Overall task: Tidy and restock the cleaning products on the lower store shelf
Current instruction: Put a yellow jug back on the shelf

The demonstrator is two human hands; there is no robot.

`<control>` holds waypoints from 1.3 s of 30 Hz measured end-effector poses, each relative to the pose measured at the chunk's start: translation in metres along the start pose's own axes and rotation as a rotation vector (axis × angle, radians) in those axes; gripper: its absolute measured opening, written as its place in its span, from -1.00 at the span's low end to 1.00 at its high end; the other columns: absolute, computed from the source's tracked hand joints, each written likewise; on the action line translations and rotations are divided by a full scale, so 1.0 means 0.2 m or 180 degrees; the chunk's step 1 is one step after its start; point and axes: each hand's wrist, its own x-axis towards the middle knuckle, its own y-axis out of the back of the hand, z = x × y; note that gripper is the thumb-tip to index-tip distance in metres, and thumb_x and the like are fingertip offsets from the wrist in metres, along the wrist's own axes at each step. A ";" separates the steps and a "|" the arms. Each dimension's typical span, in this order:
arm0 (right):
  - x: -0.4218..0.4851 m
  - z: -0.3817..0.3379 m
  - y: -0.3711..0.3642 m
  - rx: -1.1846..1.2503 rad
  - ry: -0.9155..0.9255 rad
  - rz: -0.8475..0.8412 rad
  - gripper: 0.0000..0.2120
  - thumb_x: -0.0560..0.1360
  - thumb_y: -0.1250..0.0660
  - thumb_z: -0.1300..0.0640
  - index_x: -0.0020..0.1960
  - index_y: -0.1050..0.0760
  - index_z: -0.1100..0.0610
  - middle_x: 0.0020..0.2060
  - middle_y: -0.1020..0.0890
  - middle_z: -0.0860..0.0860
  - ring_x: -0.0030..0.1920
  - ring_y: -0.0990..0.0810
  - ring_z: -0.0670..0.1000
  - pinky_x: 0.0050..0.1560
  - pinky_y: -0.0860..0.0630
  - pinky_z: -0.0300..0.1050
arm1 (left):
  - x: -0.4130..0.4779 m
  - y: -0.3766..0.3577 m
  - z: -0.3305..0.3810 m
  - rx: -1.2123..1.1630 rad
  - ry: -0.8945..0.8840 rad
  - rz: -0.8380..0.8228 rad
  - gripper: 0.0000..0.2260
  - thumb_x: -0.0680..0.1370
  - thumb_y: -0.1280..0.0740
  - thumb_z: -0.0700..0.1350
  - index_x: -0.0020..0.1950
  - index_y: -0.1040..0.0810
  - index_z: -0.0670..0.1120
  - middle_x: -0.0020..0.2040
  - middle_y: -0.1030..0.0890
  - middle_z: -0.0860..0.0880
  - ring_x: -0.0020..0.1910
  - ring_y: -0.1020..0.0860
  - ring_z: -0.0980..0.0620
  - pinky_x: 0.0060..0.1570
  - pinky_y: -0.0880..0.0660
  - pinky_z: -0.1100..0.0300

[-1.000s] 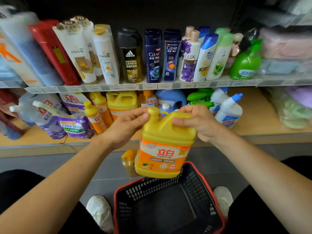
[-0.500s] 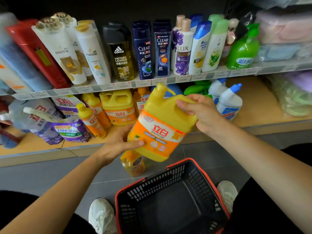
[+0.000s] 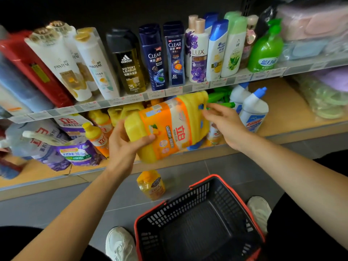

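A big yellow detergent jug [image 3: 169, 127] with an orange label lies tipped on its side in the air, at the front edge of the lower wooden shelf [image 3: 282, 112]. My left hand [image 3: 124, 146] grips its base end, thumb across the front. My right hand [image 3: 224, 123] reaches to its handle end with fingers fairly straight, fingertips touching the handle. A matching yellow jug [image 3: 120, 112] stands on the shelf behind it. Small yellow bottles [image 3: 96, 136] and purple refill pouches [image 3: 77, 153] sit to the left.
White toilet-cleaner bottles [image 3: 254, 110] with blue caps stand on the shelf to the right. A small yellow bottle [image 3: 150, 185] lies on the grey floor. A red and black basket [image 3: 190, 200] sits between my shoes. Shampoo bottles [image 3: 154, 57] fill the upper shelf.
The jug has been lifted from over the basket to the lower shelf and tipped from upright onto its side. My left hand slid to its base; my right hand's grip on the handle loosened.
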 end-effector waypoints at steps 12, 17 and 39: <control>-0.10 0.12 -0.17 -0.1501 0.1392 -0.1505 -0.11 0.21 -0.69 0.03 0.45 -0.36 -0.03 0.23 -0.56 -0.16 0.22 -0.56 -0.18 0.19 -0.53 -0.25 | -0.06 -0.05 0.14 0.1754 -0.1051 -0.1142 -0.23 0.25 -0.67 0.08 0.42 -0.51 -0.01 0.30 -0.60 0.06 0.31 -0.55 0.12 0.26 -0.55 0.04; -0.14 0.16 -0.16 -0.1335 0.1424 -0.1326 -0.15 0.21 -0.69 0.01 0.42 -0.41 -0.05 0.18 -0.61 -0.15 0.17 -0.58 -0.25 0.12 -0.53 -0.33 | -0.10 -0.08 0.15 0.1731 -0.1163 -0.1201 -0.39 0.42 -0.50 0.13 0.43 -0.50 -0.01 0.31 -0.57 0.05 0.32 -0.52 0.12 0.27 -0.52 0.01; -0.21 0.20 -0.16 -0.0689 0.1282 -0.0716 -0.26 0.25 -0.66 0.05 0.35 -0.44 -0.07 0.15 -0.64 -0.13 0.13 -0.64 -0.14 0.14 -0.61 -0.11 | -0.12 -0.04 0.01 0.1995 -0.1934 -0.0609 -0.62 0.64 -0.33 -0.04 0.46 -0.49 -0.06 0.48 -0.47 0.02 0.51 -0.40 0.03 0.44 -0.40 -0.10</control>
